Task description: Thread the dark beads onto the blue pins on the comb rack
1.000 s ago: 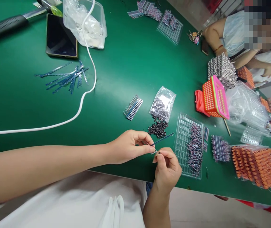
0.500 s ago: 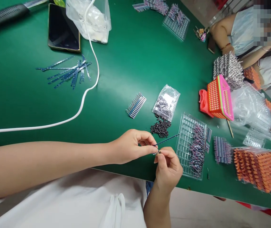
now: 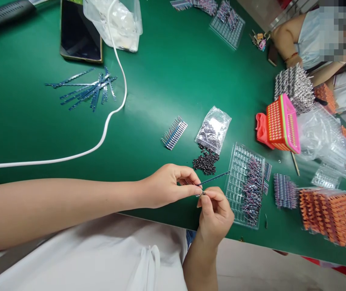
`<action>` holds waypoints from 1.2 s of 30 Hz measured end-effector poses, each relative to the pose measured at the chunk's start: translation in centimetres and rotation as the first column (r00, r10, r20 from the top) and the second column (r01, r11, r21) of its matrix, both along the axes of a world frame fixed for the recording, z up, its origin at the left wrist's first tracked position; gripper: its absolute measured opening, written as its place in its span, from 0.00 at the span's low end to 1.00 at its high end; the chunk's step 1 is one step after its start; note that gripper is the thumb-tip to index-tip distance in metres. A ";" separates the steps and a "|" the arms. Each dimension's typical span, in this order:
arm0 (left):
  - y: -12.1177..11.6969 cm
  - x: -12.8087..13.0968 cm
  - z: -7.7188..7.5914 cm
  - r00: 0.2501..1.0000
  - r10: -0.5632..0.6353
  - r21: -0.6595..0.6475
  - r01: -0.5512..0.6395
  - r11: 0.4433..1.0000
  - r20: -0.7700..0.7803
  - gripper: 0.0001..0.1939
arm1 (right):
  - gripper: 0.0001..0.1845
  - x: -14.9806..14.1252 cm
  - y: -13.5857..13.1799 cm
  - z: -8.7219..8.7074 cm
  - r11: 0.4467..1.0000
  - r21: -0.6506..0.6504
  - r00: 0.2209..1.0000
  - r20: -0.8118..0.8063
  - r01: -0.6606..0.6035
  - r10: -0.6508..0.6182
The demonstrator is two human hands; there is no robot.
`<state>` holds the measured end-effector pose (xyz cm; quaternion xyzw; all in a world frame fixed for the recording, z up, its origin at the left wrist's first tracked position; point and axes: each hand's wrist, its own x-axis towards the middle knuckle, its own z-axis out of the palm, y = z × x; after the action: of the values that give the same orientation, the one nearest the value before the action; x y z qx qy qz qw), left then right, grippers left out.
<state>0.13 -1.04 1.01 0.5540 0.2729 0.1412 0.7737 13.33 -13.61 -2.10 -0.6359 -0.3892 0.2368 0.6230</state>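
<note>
My left hand (image 3: 169, 186) is closed in a pinch on a thin blue strip (image 3: 217, 177), whose free end points toward the tray. Fingertips touching it, my right hand (image 3: 215, 214) pinches a tiny dark bead-like part (image 3: 203, 194) at the strip's lower end; its details are mostly hidden. Just beyond the hands lies a pile of small black beads (image 3: 205, 162), spilling from a clear plastic bag (image 3: 213, 127). A blue strip with a row of metal-legged parts (image 3: 175, 133) rests left of the bag. Right of my hands, a clear compartment tray (image 3: 235, 182) holds many wired pieces (image 3: 253, 190).
Loose blue strips (image 3: 95, 89) lie near a phone (image 3: 81, 32) and a plastic tub (image 3: 134, 40). A white cable (image 3: 102, 137) crosses the left side. Rightward are stacked orange parts (image 3: 330, 216) and a pink-rimmed basket (image 3: 276, 123). Another person's arm (image 3: 286, 42) rests at the far right.
The view has shifted slightly, so the table items sit a little further right and up. My hands keep the same pinch, the right fingertips now close against the left.
</note>
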 end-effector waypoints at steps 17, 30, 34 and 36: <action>0.4 0.4 -0.2 1.000 -0.015 -0.265 0.010 0.964 -0.017 0.06 | 0.05 1.0 -0.2 0.0 0.980 -0.178 0.962 -0.271 -0.089 0.038; 0.3 0.3 -0.1 0.998 0.044 -0.264 -0.056 0.963 -0.052 0.06 | 0.07 1.2 0.2 0.2 0.973 -0.182 0.948 -0.308 -0.141 0.080; 0.3 0.3 -0.1 0.997 0.057 -0.251 -0.068 0.966 -0.053 0.06 | 0.06 1.3 0.1 0.2 0.972 -0.184 0.945 -0.318 -0.146 0.082; 0.4 0.3 -0.1 0.997 0.057 -0.251 -0.069 0.966 -0.057 0.06 | 0.05 1.3 0.1 0.2 0.971 -0.184 0.945 -0.316 -0.153 0.088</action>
<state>0.41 -0.68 0.93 0.4455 0.3252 0.1161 0.8260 14.64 -13.55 -1.93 -0.6275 -0.2998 0.4092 0.5907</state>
